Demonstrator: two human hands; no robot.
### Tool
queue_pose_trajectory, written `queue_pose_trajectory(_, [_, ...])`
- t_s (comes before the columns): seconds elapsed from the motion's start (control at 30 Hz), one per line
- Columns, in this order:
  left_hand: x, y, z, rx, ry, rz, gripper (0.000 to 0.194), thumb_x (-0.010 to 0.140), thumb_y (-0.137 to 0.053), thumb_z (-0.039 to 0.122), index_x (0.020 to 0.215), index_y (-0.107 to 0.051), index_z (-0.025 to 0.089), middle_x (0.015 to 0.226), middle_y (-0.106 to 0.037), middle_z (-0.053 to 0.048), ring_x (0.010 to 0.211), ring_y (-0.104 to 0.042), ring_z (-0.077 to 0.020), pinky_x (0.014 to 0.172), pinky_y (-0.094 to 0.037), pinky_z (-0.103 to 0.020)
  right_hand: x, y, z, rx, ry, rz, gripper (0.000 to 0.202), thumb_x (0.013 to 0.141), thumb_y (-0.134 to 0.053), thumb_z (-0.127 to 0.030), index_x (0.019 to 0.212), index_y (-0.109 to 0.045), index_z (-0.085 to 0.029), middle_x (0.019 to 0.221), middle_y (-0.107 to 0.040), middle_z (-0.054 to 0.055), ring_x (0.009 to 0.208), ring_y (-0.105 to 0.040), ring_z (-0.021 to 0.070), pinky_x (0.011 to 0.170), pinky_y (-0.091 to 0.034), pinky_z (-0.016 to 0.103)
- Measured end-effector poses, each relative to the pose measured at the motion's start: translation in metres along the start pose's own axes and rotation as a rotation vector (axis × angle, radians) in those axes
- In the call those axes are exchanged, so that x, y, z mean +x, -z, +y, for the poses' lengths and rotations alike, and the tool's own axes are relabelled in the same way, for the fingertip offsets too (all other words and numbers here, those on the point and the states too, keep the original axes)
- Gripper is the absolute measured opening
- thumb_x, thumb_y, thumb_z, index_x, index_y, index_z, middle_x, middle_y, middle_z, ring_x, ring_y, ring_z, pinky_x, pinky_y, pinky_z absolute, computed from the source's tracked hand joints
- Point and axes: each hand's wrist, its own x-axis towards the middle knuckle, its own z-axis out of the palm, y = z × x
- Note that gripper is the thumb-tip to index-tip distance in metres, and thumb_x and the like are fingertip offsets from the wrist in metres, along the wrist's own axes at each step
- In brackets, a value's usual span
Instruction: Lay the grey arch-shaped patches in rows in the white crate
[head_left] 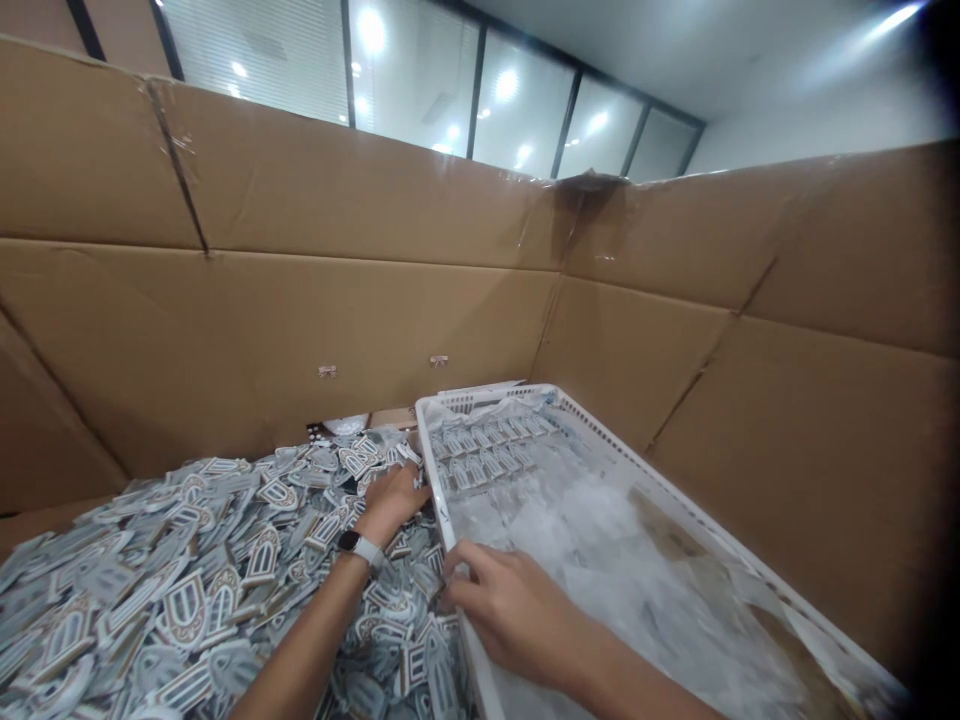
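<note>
A heap of small flat arch-shaped pieces (pixel 187 605), grey and white with brown trim, fills the left side. My left hand (pixel 394 492), with a watch on its wrist, reaches over the heap's far right part beside the basket, thumb apart from the fingers; its fingertips are partly hidden. My right hand (pixel 506 605) is closed at the near left rim of the white plastic basket (pixel 441 510), thumb and forefinger together. What they grip is hard to make out. Rows of similar pieces (pixel 484 465) lie at the basket's far end.
Cloudy clear plastic sheeting (pixel 570 550) covers much of the basket's inside, with brown showing beneath. Tall cardboard walls (pixel 360 310) stand behind and to the right (pixel 825 420). Two small pieces (pixel 328 371) are on the back wall. Glass panels (pixel 420 75) rise beyond.
</note>
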Motion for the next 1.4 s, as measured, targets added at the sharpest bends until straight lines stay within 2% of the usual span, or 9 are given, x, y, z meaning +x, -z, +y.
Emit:
queue_pose_trajectory(0.13, [-0.003,-0.004,-0.002,-0.016,-0.024,0.032,0.044,0.089,-0.062,0.037,0.130,-0.065,0.022,0.126,-0.074,-0.020,0.115,-0.071,-0.0384,0.088,-0.047,-0.041,-0.002,-0.002,0.001,-0.002,-0.007,-0.015,0.021,0.095,-0.055,-0.009,0.105,-0.066,-0.025,0.128,-0.067,0.002,0.093,-0.068,0.0169,0.075,-0.051,0.028])
queue_pose_trajectory(0.33, [-0.002,0.000,-0.013,-0.156,-0.072,0.081,0.022,0.089,-0.061,0.032,0.107,-0.066,0.020,0.107,-0.076,-0.013,0.105,-0.072,-0.0317,0.087,-0.047,-0.036,-0.004,-0.005,0.004,0.027,0.014,0.008,0.020,0.097,-0.056,-0.012,0.107,-0.067,-0.025,0.126,-0.068,0.004,0.094,-0.068,0.0178,0.078,-0.054,0.029])
queue_pose_trajectory(0.5, [-0.023,0.024,-0.028,-0.276,-0.108,0.155,0.026,0.094,-0.056,0.039,0.113,-0.062,0.022,0.112,-0.074,-0.009,0.108,-0.068,-0.0289,0.094,-0.047,-0.037,-0.005,-0.007,0.005,0.064,0.028,0.025,0.022,0.097,-0.056,-0.010,0.109,-0.067,-0.024,0.126,-0.068,0.005,0.093,-0.068,0.0178,0.077,-0.054,0.029])
queue_pose_trajectory(0.57, [-0.038,0.037,-0.028,-0.336,-0.116,0.158,0.030,0.097,-0.055,0.047,0.115,-0.060,0.024,0.106,-0.073,-0.005,0.099,-0.069,-0.0270,0.088,-0.049,-0.036,-0.004,-0.006,0.004,0.064,0.031,0.066,0.025,0.097,-0.055,-0.009,0.113,-0.067,-0.025,0.125,-0.069,0.005,0.090,-0.068,0.0172,0.074,-0.052,0.029])
queue_pose_trajectory(0.67, [-0.068,0.055,-0.018,-0.528,-0.150,0.112,0.034,0.096,-0.059,0.057,0.112,-0.061,0.027,0.097,-0.072,-0.001,0.086,-0.066,-0.0253,0.079,-0.049,-0.036,-0.003,-0.004,0.001,0.054,0.008,0.166,0.030,0.102,-0.053,-0.012,0.126,-0.063,-0.026,0.120,-0.069,0.005,0.086,-0.067,0.0175,0.069,-0.051,0.028])
queue_pose_trajectory(0.8, [-0.110,0.064,0.009,-0.700,-0.232,-0.003,0.029,0.096,-0.065,0.055,0.111,-0.064,0.030,0.109,-0.073,-0.001,0.098,-0.065,-0.0264,0.088,-0.049,-0.039,-0.001,0.001,0.000,0.086,-0.026,0.317,0.030,0.110,-0.058,-0.031,0.139,-0.055,-0.025,0.117,-0.070,0.007,0.094,-0.070,0.0200,0.074,-0.055,0.030])
queue_pose_trajectory(0.9, [-0.128,0.065,0.025,-0.718,-0.258,-0.075,0.032,0.097,-0.065,0.059,0.111,-0.064,0.031,0.109,-0.072,-0.002,0.104,-0.064,-0.0271,0.093,-0.049,-0.040,-0.001,0.005,0.001,0.073,-0.008,0.418,0.029,0.109,-0.062,-0.034,0.135,-0.056,-0.023,0.114,-0.071,0.007,0.095,-0.071,0.0191,0.076,-0.057,0.030])
queue_pose_trajectory(1.17, [-0.123,0.062,0.036,-0.827,-0.318,-0.219,0.040,0.101,-0.058,0.066,0.100,-0.059,0.026,0.097,-0.058,0.000,0.095,-0.052,-0.0209,0.090,-0.041,-0.035,0.002,0.019,0.005,-0.110,0.092,0.588,0.014,0.106,-0.068,-0.026,0.118,-0.065,-0.018,0.092,-0.073,0.002,0.075,-0.067,0.0160,0.063,-0.050,0.028])
queue_pose_trajectory(1.4, [-0.119,0.052,0.043,-0.927,-0.302,-0.250,0.045,0.101,-0.055,0.068,0.092,-0.053,0.024,0.091,-0.049,0.001,0.091,-0.046,-0.0186,0.087,-0.038,-0.033,0.001,0.019,0.013,0.039,0.090,0.579,0.011,0.104,-0.069,-0.017,0.115,-0.066,-0.018,0.097,-0.077,0.003,0.082,-0.071,0.0163,0.069,-0.052,0.027])
